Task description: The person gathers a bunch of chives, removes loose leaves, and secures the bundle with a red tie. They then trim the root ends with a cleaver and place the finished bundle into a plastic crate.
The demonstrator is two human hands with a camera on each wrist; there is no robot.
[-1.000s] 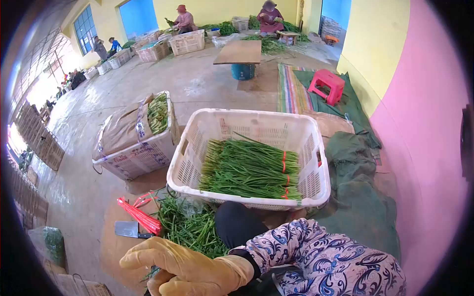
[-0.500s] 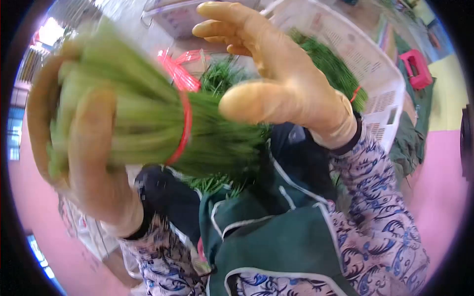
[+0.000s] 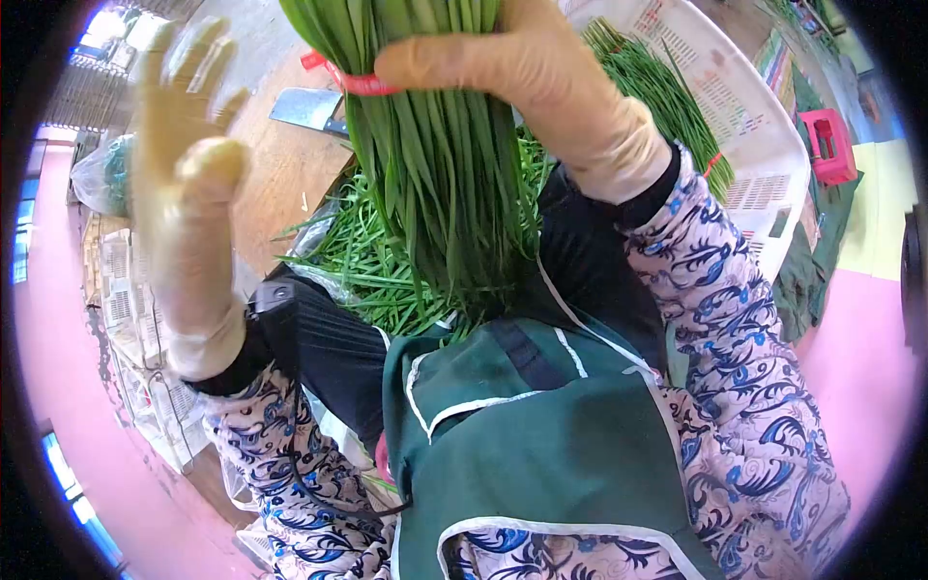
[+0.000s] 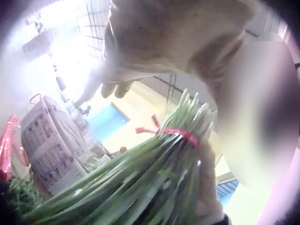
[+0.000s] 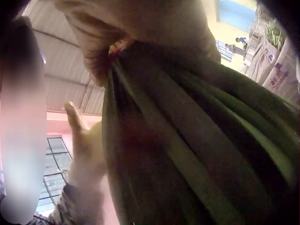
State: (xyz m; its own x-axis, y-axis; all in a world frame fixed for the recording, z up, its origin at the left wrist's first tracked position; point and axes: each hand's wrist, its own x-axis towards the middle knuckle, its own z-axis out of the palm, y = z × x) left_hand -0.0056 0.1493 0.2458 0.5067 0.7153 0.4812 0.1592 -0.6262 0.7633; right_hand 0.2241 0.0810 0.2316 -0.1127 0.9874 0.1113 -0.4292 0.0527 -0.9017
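Observation:
A bundle of long green stalks (image 3: 435, 184), bound with a red tie (image 3: 362, 83), hangs upright in the right hand (image 3: 556, 92), whose gloved thumb lies across it at the tie. The left hand (image 3: 188, 193), also gloved, is raised to the left, apart from the bundle, with its fingers spread. In the left wrist view the left hand (image 4: 173, 42) is above the bundle (image 4: 140, 178), whose pale ends stick up past the tie (image 4: 180, 133). In the right wrist view the right hand (image 5: 145, 21) grips the bundle (image 5: 178, 131) from above.
Loose green leaves (image 3: 372, 261) lie in front of the lap, near a cleaver (image 3: 307, 108) on a brown board (image 3: 266, 155). A white crate (image 3: 773, 145) with more bound stalks (image 3: 667, 106) stands at the right, beside a pink stool (image 3: 829, 147).
The bundle has swung from lying sideways in the left hand to hanging upright in the right. The left hand has let go, and the right has closed round it. The cleaver is in view again.

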